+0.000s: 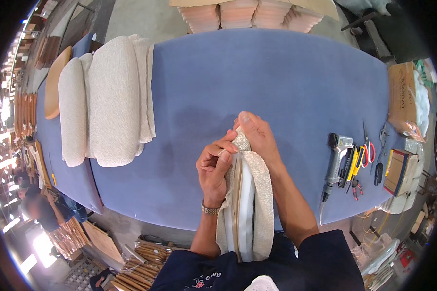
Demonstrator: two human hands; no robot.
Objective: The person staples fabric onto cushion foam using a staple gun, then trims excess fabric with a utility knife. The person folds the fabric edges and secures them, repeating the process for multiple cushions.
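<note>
A padded panel stands on edge against my body, with white foam [247,208] beside a thin tan board [236,213]. Cream woven fabric [264,194] wraps its outside, and the loose edges hang open toward me. My left hand [215,167] is closed, pinching the fabric edge near the panel's far end between thumb and fingers. Around the tip of that same end, my right hand [258,136] grips the fabric, its thumb uppermost. Some of its fingers are hidden behind the panel.
Cream fabric pieces [114,102] lie at the table's left beside a tan curved board [58,82]. On the right are a staple gun [334,167], yellow-handled cutter [358,159], red-handled scissors [369,151], pliers [357,189] and a carton [402,97]. Another person [53,208] is at far left.
</note>
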